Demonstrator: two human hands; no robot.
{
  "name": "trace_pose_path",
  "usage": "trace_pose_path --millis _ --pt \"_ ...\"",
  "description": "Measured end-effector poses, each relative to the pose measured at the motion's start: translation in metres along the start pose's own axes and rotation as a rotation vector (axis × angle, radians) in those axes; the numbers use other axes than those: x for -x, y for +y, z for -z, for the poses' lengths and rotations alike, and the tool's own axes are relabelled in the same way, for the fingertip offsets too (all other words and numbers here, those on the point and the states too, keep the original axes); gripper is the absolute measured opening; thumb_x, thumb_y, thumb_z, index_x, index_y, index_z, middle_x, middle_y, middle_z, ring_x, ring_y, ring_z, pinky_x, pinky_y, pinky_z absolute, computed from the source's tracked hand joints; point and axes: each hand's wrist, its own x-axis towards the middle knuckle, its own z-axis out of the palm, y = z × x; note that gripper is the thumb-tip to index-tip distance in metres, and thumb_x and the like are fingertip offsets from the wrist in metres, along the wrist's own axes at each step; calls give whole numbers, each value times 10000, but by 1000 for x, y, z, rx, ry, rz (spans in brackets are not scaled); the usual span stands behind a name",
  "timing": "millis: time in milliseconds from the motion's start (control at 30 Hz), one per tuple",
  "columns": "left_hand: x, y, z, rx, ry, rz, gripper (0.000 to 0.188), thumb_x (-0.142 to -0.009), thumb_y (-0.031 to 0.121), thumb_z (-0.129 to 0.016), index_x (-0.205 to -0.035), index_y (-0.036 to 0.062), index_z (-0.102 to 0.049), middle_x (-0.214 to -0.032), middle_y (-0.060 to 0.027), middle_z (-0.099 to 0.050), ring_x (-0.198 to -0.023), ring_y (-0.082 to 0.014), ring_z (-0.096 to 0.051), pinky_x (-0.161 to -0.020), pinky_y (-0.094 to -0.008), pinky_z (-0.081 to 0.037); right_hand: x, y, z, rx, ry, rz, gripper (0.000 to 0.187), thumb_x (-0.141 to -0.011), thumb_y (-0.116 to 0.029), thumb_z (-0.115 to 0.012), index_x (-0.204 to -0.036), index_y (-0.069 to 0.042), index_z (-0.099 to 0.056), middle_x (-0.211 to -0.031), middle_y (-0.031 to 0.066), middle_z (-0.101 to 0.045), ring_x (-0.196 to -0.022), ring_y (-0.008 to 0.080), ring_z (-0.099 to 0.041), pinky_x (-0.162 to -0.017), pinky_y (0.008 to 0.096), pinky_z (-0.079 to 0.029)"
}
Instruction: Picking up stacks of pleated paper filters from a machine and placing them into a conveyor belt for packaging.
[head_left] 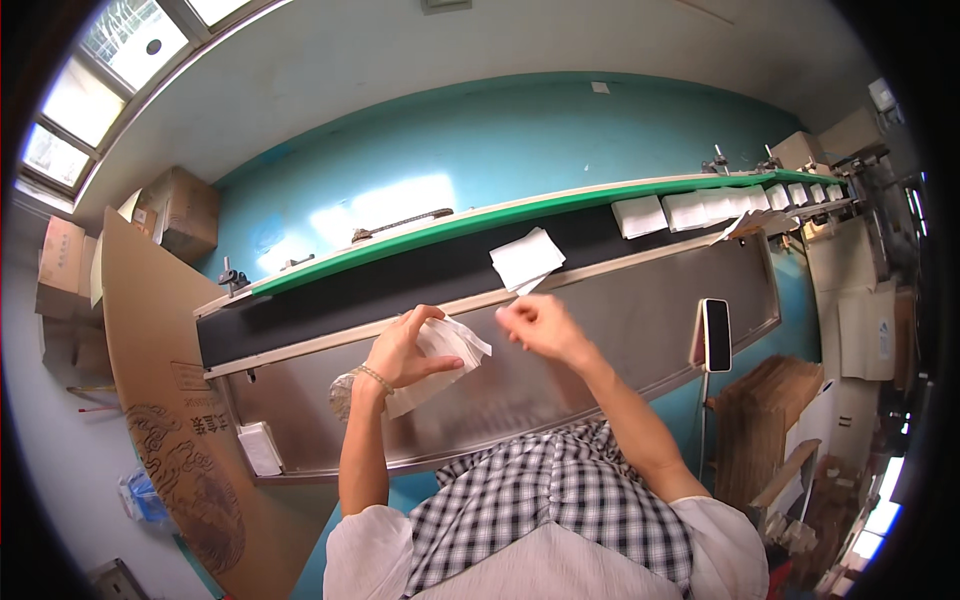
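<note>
In the head view, the fingers of the left hand point(398, 352) grasp a white paper sheaf point(450, 340) above the metal desk point(620, 310); those of the right hand point(543, 327) are curled, holding what I cannot tell. The sheaf seems light, thin, floppy, easily creased; a flat pinch near one edge should suit.

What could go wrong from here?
1. The left hand grips a loose-edged white paper bundle; sheets might slip or crease.
2. The right hand is close to the uneven white stack on the black surface; a brush could scatter it.
3. The phone on its thin stand looks near the right forearm; an elbow swing might knock it.
</note>
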Motion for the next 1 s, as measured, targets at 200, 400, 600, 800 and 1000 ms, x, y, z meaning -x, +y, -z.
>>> trace_pose_path --millis 200,400,600,800,1000 --pt "-2 2 -2 5 -31 43 724 -661 481 -870 -1204 115 -560 -1146 -148 -651 -1096 -354 -620 -926 -426 -498 -15 13 48 679 287 -9 347 -880 -285 -652 -1135 -50 -667 -957 231 -704 -952 443 -654 -852 508 -518" --pt "0 8 1 30 -58 94 734 -659 483 -871 -1211 114 -557 -1155 -152 -650 -1082 -355 -626 -915 -427 -502 -20 13 64 523 237 -82 511 -885 -322 -663 -1313 -70 -548 -1087 262 -674 -1081 443 -615 -921 502 -488" --pt "-2 -2 -4 -45 0 -15 795 -637 460 -904 -1260 112 -555 -1131 -173 -653 -975 -306 -654 -835 -391 -534 -26 35 48 693 485 229 414 -889 -397 -679 -1072 -32 -611 -801 203 -700 -765 430 -680 -672 493 -539" --pt "4 3 4 -129 46 -85 933 -597 457 -923 -1364 117 -514 -1194 -195 -640 -1076 -366 -635 -905 -418 -518 4 -9 -64 433 69 330 580 -867 -491 -693 -1208 -30 -608 -1188 204 -615 -1123 381 -589 -954 467 -467" --pt "9 -6 2 -75 -24 -8 984 -602 474 -911 -1425 146 -483 -1247 -207 -623 -1158 -394 -604 -962 -429 -498 -16 34 -74 -64 -2 199 476 -920 -386 -679 -1176 12 -627 -1060 192 -688 -891 289 -698 -791 380 -554"
